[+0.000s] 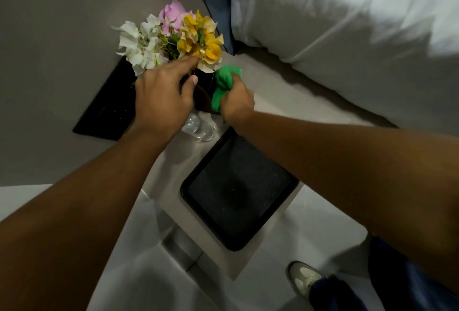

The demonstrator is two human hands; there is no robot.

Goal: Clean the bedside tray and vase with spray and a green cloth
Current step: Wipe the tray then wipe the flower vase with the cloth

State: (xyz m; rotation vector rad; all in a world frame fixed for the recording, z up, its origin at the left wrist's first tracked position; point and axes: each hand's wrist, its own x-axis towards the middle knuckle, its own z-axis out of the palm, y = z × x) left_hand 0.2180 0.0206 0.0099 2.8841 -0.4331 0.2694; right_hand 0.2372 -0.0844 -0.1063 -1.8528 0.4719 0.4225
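A dark vase with white, pink and yellow flowers stands at the back of the pale bedside table. My left hand grips the vase near its top, fingers reaching into the stems. My right hand holds a bunched green cloth pressed against the vase's right side. The black rectangular tray lies nearer to me on the table, partly under my right forearm. No spray bottle is visible.
A clear plastic bottle lies on the table just below the vase. A black flat panel sits against the grey wall at left. White pillows and bedding fill the right. My shoe stands on the white floor.
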